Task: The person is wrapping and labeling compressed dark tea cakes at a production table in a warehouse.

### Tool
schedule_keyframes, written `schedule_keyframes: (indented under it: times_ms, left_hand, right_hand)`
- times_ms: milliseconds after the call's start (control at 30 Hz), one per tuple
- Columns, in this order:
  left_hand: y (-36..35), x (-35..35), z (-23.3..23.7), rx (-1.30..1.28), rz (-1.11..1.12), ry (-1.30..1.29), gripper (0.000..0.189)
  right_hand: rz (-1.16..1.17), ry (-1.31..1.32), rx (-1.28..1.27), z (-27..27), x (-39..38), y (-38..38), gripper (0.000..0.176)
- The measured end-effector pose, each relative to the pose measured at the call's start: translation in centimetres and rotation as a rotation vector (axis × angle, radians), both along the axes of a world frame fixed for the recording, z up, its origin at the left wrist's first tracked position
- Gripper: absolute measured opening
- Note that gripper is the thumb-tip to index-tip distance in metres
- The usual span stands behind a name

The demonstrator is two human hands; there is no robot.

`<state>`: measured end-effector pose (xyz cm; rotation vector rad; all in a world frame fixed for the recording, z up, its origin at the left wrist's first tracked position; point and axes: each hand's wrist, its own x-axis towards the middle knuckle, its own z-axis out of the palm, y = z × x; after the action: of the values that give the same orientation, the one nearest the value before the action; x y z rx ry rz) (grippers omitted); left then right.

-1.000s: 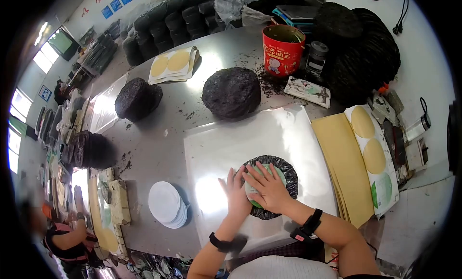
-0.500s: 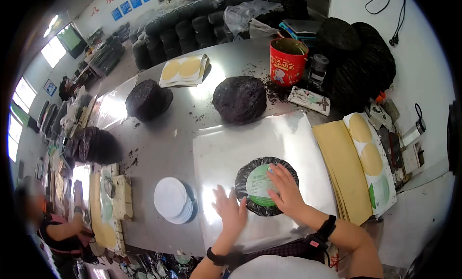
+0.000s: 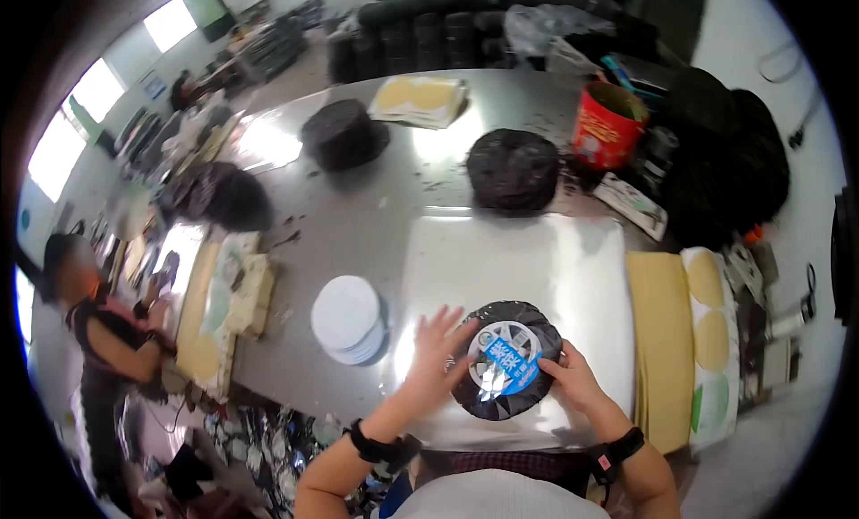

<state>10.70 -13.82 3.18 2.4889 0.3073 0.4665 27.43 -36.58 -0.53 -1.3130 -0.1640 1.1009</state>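
Note:
A round black-wrapped disc [image 3: 483,403] shows a round label [image 3: 506,360] in blue, white and grey on its upper face. My right hand [image 3: 573,376] grips the disc's right edge, thumb on top and fingers hidden beneath. At the disc's left edge is my left hand [image 3: 437,353], its fingers spread. Under the disc lies a pale, shiny sheet [image 3: 519,259] on the metal table [image 3: 295,295]. Left of my left hand stands a stack of white round discs [image 3: 346,313].
Dark round bundles [image 3: 512,170] sit across the table's back. A red tin [image 3: 608,125] and a white box [image 3: 631,206] stand back right. Tan sheets [image 3: 660,340] lie right of the pale sheet. Another person [image 3: 116,340] works at the far left.
The disc's green label has given way to the blue and white one. My right hand has moved from on top to the right edge. The camera view has shifted.

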Motion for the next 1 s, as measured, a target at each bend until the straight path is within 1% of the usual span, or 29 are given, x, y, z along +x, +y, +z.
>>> schedule_keyframes:
  times_ms: [33, 67, 100, 133, 167, 200, 267, 300, 367, 400, 433, 467, 500, 567, 667, 700, 733, 767, 800, 833, 867, 900, 933, 967, 1000]
  left_hand:
    - [2.6, -1.7, 1.0, 0.070, 0.100, 0.042, 0.053]
    - [4.8, -3.9, 2.0, 0.140, 0.200, 0.093, 0.047]
    - [6.7, -5.8, 2.6, 0.191, 0.266, 0.102, 0.044]
    - [8.3, -7.4, 2.9, 0.239, 0.319, 0.107, 0.041]
    - [9.4, -8.8, 3.1, 0.272, 0.341, 0.158, 0.041]
    - [9.9, -9.7, 2.9, 0.265, 0.376, 0.188, 0.041]
    - [10.1, -10.6, 1.4, 0.244, 0.409, 0.224, 0.040]
    - [10.3, -10.6, -0.2, 0.270, 0.400, 0.166, 0.036]
    - [11.0, -10.7, -2.6, 0.275, 0.377, 0.092, 0.034]
    - [11.5, -10.4, -3.7, 0.271, 0.366, 0.050, 0.033]
    - [12.0, -10.5, -4.3, 0.273, 0.343, 0.008, 0.031]
    - [12.2, -10.6, -4.3, 0.275, 0.324, -0.029, 0.029]
    - [12.2, -10.4, -4.2, 0.217, 0.358, 0.002, 0.027]
    - [12.3, -10.2, -3.4, 0.110, 0.435, 0.074, 0.022]
    - [12.0, -9.0, -2.7, 0.025, 0.499, -0.016, 0.017]
    - [11.9, -8.4, -2.0, -0.046, 0.530, -0.064, 0.011]
    - [12.4, -8.5, -2.1, -0.087, 0.552, -0.060, 0.011]
    - [13.0, -9.1, -2.4, -0.129, 0.574, -0.054, 0.010]
    - [13.3, -9.6, -2.8, -0.171, 0.598, -0.046, 0.010]
    - [13.3, -9.8, -2.9, -0.177, 0.607, -0.094, 0.018]
    - [12.3, -8.8, -1.8, -0.214, 0.576, -0.163, 0.023]
    - [10.3, -6.8, 0.1, -0.251, 0.541, -0.226, 0.028]
    - [8.1, -4.9, 0.9, -0.291, 0.502, -0.286, 0.033]
    - [5.9, -3.6, -0.3, -0.148, 0.358, -0.303, 0.042]
    - [3.7, -1.5, 0.3, -0.078, 0.162, -0.280, 0.040]
  right_hand:
    - [-0.035, 0.021, 0.090, -0.2, -1.4, 1.7, 0.038]
    - [0.074, 0.016, 0.131, -1.5, -2.9, 3.3, 0.040]
    - [0.299, -0.038, 0.068, -2.1, -4.9, 4.7, 0.044]
    - [0.628, 0.004, -0.053, -1.5, -7.0, 6.6, 0.057]
    - [0.717, 0.182, 0.149, 3.4, -9.1, 8.0, 0.068]
    - [0.741, 0.052, 0.204, -0.6, -11.7, 8.5, 0.070]
    - [0.836, -0.563, 0.115, 2.8, -10.0, 11.2, 0.061]
    - [0.698, -0.717, 0.146, 3.0, -8.7, 11.7, 0.050]
    - [0.504, -1.139, 0.077, 1.8, -4.2, 12.6, 0.039]
    - [0.363, -1.213, 0.053, 2.8, -1.2, 13.1, 0.032]
    - [0.271, -1.234, -0.026, 3.1, 2.0, 13.8, 0.030]
    - [0.173, -1.322, -0.076, 3.6, 5.3, 14.5, 0.029]
    - [0.077, -1.408, -0.118, 4.1, 8.4, 15.7, 0.028]
    - [-0.078, -1.587, -0.113, 4.9, 13.6, 18.6, 0.029]
    - [-0.135, -1.996, -0.284, 4.7, 17.5, 22.3, 0.030]
    - [-0.062, -1.961, -0.307, 3.0, 18.8, 23.0, 0.030]
    - [0.010, -1.925, -0.329, 0.9, 20.4, 23.5, 0.030]
    - [0.083, -1.887, -0.351, 0.8, 20.9, 23.9, 0.031]
    - [-0.009, -1.649, -0.378, 0.8, 21.5, 24.0, 0.032]
    - [-0.093, -1.409, -0.402, 2.6, 21.4, 24.1, 0.033]
    - [-0.170, -1.166, -0.421, 3.6, 21.6, 24.4, 0.035]
    - [-0.385, -1.112, -0.275, 2.6, 23.7, 24.4, 0.036]
    - [-0.598, -1.048, -0.132, 1.5, 25.6, 24.1, 0.038]
    - [-0.670, -1.086, -0.040, 3.0, 25.5, 23.4, 0.038]
    - [-0.744, -1.126, 0.062, 5.5, 24.8, 22.4, 0.037]
